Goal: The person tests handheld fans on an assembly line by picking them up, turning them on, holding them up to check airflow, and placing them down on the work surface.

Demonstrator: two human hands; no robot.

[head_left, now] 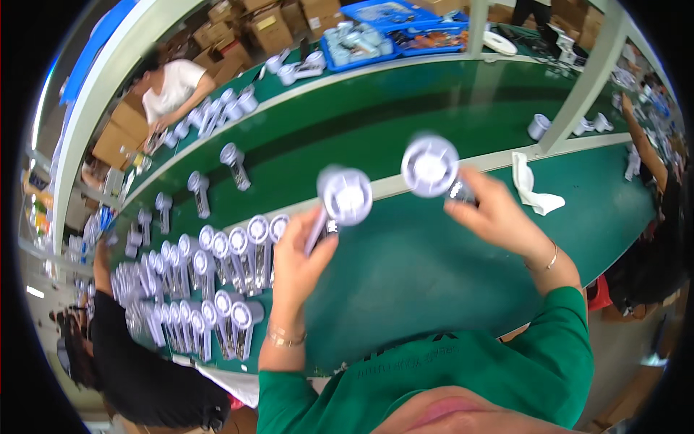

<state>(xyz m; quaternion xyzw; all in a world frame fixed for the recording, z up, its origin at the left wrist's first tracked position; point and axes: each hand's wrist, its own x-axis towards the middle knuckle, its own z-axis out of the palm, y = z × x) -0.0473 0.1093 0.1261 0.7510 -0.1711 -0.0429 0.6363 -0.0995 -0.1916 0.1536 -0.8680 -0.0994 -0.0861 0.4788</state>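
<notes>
My left hand (301, 253) is closed around the handle of a white fan-like handheld unit (348, 197), its round spoked head tilted upward. To the right, my right hand (497, 217) grips the short handle of a second white fan-like unit (431, 166), whose head is blurred by motion. Both are lifted above the green work table (405, 282), apart from each other. Beside my left forearm, a row of similar units (238, 242) lies with heads toward the far side, and a nearer row (210, 315) lies below it.
Several more units (196, 184) lie spaced out on the green conveyor belt (303, 137) beyond the pale rail. A white cloth (533, 192) lies at the right, by a metal post (585, 79). Co-workers sit at the left (144, 362), far left (173, 87) and right (650, 159). Blue trays (361, 61) stand at the back.
</notes>
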